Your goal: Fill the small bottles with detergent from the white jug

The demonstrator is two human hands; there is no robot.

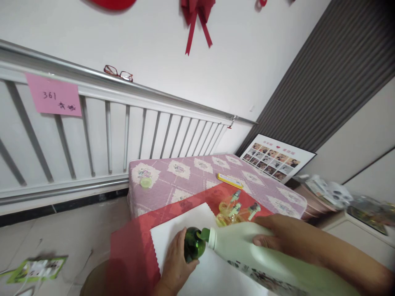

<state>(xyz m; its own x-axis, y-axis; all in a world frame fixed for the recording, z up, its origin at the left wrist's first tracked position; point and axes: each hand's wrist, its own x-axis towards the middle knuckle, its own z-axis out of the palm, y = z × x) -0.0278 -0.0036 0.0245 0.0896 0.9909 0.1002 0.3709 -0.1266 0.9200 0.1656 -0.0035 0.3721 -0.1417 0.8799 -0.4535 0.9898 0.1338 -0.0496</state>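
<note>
My left hand (pixel 177 259) is wrapped round a small dark green bottle (pixel 194 245) over the white sheet. In my right hand (pixel 271 236) is a large pale green jug-like bottle (pixel 243 250), tipped on its side. Its green spout (pixel 204 234) meets the top of the small bottle; whether liquid runs between them I cannot tell. Just beyond stand several clear spray bottles (pixel 230 216) with yellowish liquid and pale green pump heads. A pale green round cap (pixel 146 182) lies at the far left of the patterned cloth.
A white scalloped sheet (pixel 173 230) lies on a red cloth (pixel 132 246), over a purple patterned table cover (pixel 160 176). A yellow-and-white box (pixel 230 181) sits behind the spray bottles. A white radiator (pixel 132 131) runs along the wall. A power strip (pixel 40 269) is on the floor.
</note>
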